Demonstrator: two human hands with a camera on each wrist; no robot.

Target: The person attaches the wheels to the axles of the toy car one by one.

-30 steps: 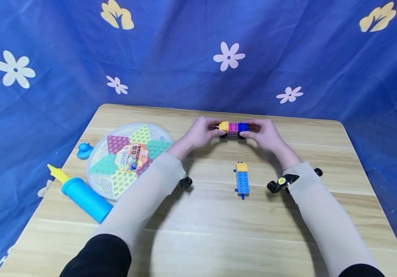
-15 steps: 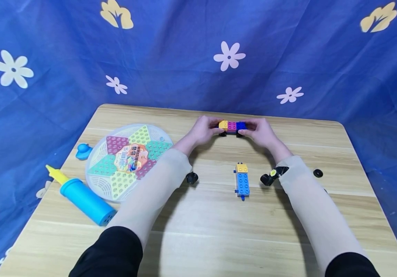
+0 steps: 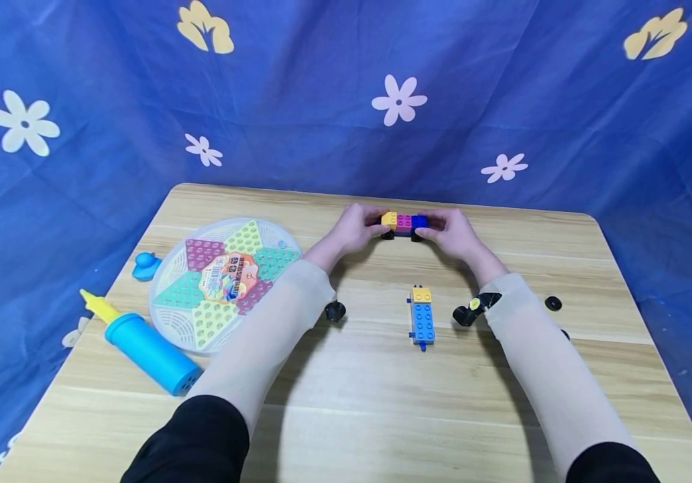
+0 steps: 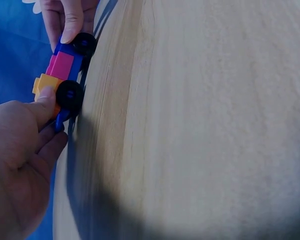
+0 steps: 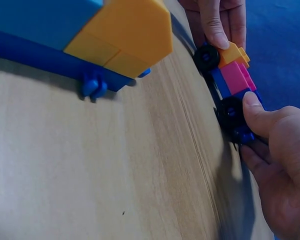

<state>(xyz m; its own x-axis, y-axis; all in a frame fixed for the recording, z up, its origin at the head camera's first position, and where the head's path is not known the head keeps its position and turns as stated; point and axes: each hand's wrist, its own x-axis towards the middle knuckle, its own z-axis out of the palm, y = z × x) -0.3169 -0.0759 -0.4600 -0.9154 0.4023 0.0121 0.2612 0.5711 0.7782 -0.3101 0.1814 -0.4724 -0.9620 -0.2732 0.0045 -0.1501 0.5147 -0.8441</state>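
Observation:
At the back of the table both hands hold a small building-block car [image 3: 404, 223]. It carries a yellow, a pink and a dark blue brick in a row on a blue base with black wheels [image 4: 70, 95]. My left hand [image 3: 351, 231] pinches the yellow end, thumb on the near side. The dark blue end is gripped by my right hand [image 3: 456, 235], its thumb close above a wheel [image 5: 231, 112]. Nearer to me lies a second block car [image 3: 422, 322], light blue with a yellow end and blue side pegs; no wheels show on it.
A black wheel [image 3: 554, 303] lies right of my right forearm, with another dark piece half hidden beside the sleeve. On the left are a round star-patterned game board [image 3: 171, 322], a blue rubber duck [image 3: 147, 265] and a blue hand pump [image 3: 153, 352] with a yellow nozzle.
Both hands and the held car have shifted slightly left. My right forearm has moved left too, uncovering the black wheel beside it. The last half second shows almost no motion.

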